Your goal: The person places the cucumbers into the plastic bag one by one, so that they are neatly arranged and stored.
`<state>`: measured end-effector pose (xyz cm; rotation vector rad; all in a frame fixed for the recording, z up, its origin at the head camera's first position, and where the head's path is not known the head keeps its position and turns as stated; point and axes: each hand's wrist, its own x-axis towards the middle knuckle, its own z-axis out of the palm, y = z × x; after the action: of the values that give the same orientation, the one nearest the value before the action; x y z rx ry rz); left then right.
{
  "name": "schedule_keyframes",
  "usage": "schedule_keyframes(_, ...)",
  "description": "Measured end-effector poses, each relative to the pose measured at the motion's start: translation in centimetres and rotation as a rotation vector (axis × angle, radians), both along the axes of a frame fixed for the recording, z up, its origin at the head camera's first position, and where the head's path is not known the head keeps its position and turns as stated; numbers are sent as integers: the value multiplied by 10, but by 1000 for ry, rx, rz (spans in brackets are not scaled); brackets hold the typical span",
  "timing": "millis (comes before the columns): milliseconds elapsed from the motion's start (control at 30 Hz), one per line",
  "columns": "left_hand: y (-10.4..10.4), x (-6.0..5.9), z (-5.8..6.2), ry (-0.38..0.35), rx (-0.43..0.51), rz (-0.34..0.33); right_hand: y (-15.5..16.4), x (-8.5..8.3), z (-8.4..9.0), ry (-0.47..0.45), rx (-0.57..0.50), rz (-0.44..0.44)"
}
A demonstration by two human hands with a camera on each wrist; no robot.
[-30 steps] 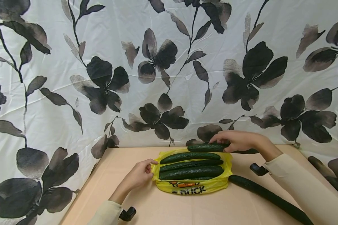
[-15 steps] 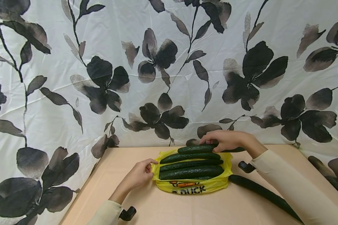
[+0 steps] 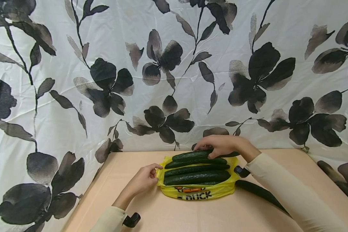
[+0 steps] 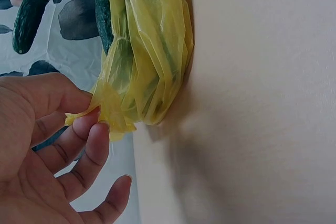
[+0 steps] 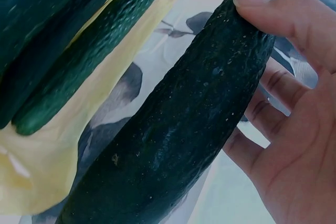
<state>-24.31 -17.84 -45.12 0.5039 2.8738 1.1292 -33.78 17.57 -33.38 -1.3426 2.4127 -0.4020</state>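
A yellow plastic bag (image 3: 197,190) lies open on the tan table (image 3: 168,212) with several dark green cucumbers (image 3: 197,177) in it. My left hand (image 3: 143,180) pinches the bag's left edge (image 4: 107,111) between thumb and fingers. My right hand (image 3: 223,145) grips another cucumber (image 3: 191,155) and holds it over the far rim of the bag. In the right wrist view that cucumber (image 5: 194,119) lies across my curled fingers (image 5: 286,17), just beside the cucumbers in the bag (image 5: 68,56).
One more long cucumber (image 3: 261,192) lies on the table to the right of the bag, partly under my right forearm. A white curtain with dark flowers (image 3: 174,74) hangs close behind the table. The table's left edge (image 3: 84,196) runs near my left arm.
My right hand has carried the cucumber leftward, from beyond the bag's right end to over its far rim. The left hand has kept its pinch on the bag.
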Motion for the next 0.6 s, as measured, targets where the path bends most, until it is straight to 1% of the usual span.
schedule_keyframes(233, -1, 0, 1, 2, -6, -9, -17, -1, -3, -23, -12, 36)
schedule_keyframes(400, -1, 0, 1, -1, 2, -14, -28, 2, -5, 4, -16, 53)
schedule_keyframes(600, -1, 0, 1, 5, -10, -12, -41, 6, -5, 27, -13, 70)
